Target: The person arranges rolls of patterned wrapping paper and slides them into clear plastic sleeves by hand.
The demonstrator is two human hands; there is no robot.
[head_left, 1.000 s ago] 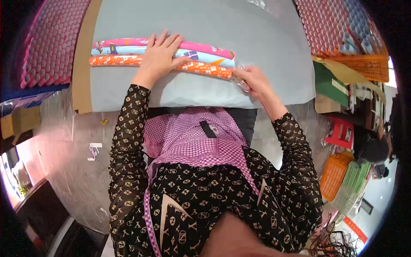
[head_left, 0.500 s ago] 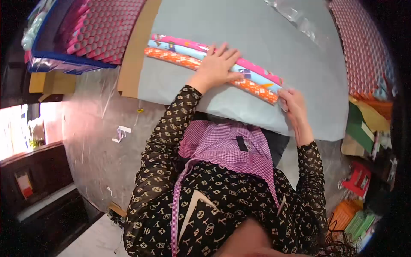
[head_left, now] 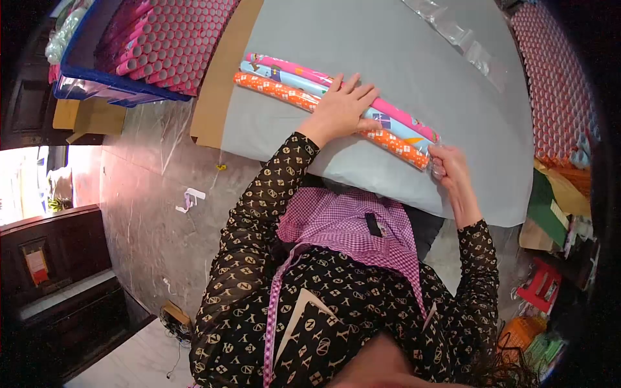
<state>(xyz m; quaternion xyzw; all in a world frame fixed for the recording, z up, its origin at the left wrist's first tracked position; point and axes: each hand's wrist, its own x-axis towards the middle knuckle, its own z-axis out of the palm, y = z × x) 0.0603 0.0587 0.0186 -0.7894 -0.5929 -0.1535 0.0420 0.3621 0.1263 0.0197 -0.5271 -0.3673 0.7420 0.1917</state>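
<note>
Three patterned rolls of wrapping paper lie side by side, slanting down to the right: a pink roll (head_left: 404, 115), a light blue roll (head_left: 291, 77) and an orange roll (head_left: 275, 89). A shiny clear plastic sleeve seems to surround them. My left hand (head_left: 343, 110) rests flat across their middle, fingers spread. At their right end, my right hand (head_left: 451, 169) is closed, fingers curled in a pinch on what looks like the sleeve's clear end. Its fingertips are partly hidden. Beneath the rolls is a table with a grey-white covering (head_left: 323, 29).
A blue crate (head_left: 97, 76) of pink rolls (head_left: 171, 48) stands at the upper left, beside a cardboard strip (head_left: 213, 107). Many more rolls (head_left: 559, 77) are stacked along the right side. Clear plastic bags (head_left: 462, 39) lie at the table's far right.
My right hand's fingers have curled in more tightly at the rolls' right end. My left hand stays flat on the rolls. The whole view has shifted slightly.
</note>
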